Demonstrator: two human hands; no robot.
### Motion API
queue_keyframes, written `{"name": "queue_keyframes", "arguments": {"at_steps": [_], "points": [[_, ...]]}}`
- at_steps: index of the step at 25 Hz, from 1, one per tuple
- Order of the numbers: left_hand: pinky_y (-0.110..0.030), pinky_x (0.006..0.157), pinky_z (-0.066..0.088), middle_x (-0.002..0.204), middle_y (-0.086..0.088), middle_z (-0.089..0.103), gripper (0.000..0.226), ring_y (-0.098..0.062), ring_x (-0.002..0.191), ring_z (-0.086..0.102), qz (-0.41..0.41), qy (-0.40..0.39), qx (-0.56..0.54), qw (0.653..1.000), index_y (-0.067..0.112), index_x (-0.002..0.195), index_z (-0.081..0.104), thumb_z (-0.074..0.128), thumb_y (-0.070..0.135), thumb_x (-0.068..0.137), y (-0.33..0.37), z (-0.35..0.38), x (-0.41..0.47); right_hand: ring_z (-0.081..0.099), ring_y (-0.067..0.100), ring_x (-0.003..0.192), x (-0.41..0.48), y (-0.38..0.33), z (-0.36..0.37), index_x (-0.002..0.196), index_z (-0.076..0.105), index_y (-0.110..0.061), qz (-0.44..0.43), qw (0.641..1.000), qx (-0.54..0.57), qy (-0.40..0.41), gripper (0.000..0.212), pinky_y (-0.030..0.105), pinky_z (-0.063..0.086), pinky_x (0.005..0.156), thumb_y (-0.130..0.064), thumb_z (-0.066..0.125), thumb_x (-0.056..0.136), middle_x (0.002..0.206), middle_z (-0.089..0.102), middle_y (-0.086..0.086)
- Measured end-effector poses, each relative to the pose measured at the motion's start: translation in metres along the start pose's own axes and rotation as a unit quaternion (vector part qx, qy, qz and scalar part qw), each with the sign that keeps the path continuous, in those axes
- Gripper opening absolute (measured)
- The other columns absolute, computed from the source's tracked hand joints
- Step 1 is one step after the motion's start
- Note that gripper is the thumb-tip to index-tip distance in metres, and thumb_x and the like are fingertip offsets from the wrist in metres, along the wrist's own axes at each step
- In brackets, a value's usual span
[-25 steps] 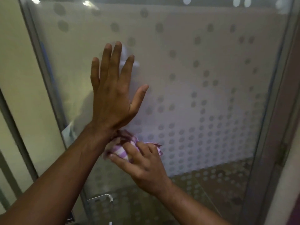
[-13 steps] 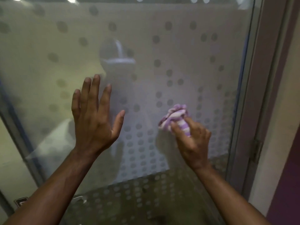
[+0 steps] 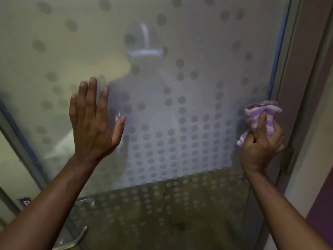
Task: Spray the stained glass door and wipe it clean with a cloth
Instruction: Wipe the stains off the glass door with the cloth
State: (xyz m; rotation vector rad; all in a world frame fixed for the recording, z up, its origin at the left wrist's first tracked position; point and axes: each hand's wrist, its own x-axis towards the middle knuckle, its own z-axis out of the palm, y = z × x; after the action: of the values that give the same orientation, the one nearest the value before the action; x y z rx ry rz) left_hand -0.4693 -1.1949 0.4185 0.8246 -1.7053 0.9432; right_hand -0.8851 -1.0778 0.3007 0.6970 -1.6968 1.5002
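The glass door (image 3: 180,87) fills the view, frosted and dotted across its upper part, clear with dots along the bottom. Against the door's right edge, a bunched purple-and-white striped cloth (image 3: 259,114) is pressed to the glass, the right hand (image 3: 261,147) curled around it with its fingers (image 3: 261,123) pinching the fabric. On the door's left half, the left hand (image 3: 93,127) lies flat on the glass, fingers straight and spread, thumb apart. A metal door handle (image 3: 75,239) shows at the door's lower left corner.
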Motion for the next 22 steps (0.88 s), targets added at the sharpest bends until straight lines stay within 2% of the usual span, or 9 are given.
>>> {"name": "queue_keyframes", "arguments": {"at_steps": [3,7,10,17,22], "points": [[-0.062,0.134,0.018,0.174,-0.030,0.025,0.078,-0.049,0.163,0.024,-0.005,0.008,0.012,1.000,0.002,0.167,0.030,0.055,0.045,0.107,0.001,0.002,-0.001,0.055,0.042,0.127,-0.025,0.007,0.002,0.151,0.055,-0.028,0.019,1.000,0.012,-0.009,0.064,0.053,0.041,0.101,-0.009,0.062,0.090,0.146,0.055,0.024],[-0.064,0.132,0.021,0.173,-0.031,0.029,0.077,-0.050,0.162,0.027,-0.006,0.011,0.019,1.000,0.002,0.166,0.032,0.055,0.045,0.107,0.003,0.003,0.000,0.051,0.039,0.126,-0.048,0.003,0.011,0.149,0.057,-0.016,0.015,0.999,0.038,0.025,0.059,0.053,0.044,0.107,0.000,0.061,0.093,0.143,0.056,0.029],[-0.065,0.132,0.022,0.172,-0.032,0.030,0.076,-0.052,0.161,0.028,-0.006,0.010,0.018,1.000,0.000,0.165,0.035,0.054,0.046,0.108,0.002,0.003,0.000,0.046,0.036,0.127,-0.077,-0.016,0.013,0.150,0.056,-0.015,0.013,0.999,0.041,0.016,0.057,0.051,0.042,0.109,0.001,0.061,0.095,0.146,0.054,0.031],[-0.066,0.132,0.022,0.171,-0.032,0.031,0.076,-0.052,0.161,0.028,0.003,-0.006,-0.010,1.000,-0.001,0.164,0.037,0.052,0.049,0.108,0.000,0.001,0.001,0.047,0.040,0.127,-0.142,-0.083,0.015,0.149,0.054,-0.014,0.019,0.996,0.084,-0.006,0.056,0.048,0.038,0.111,0.006,0.058,0.096,0.145,0.051,0.031],[-0.065,0.132,0.020,0.171,-0.031,0.032,0.076,-0.052,0.161,0.028,0.022,-0.006,-0.052,0.998,0.001,0.164,0.037,0.045,0.052,0.109,-0.003,0.001,0.000,0.047,0.050,0.127,-0.191,-0.144,0.012,0.149,0.051,-0.019,-0.005,0.989,0.129,-0.072,0.059,0.058,0.039,0.111,-0.005,0.058,0.092,0.147,0.045,0.023]]}}
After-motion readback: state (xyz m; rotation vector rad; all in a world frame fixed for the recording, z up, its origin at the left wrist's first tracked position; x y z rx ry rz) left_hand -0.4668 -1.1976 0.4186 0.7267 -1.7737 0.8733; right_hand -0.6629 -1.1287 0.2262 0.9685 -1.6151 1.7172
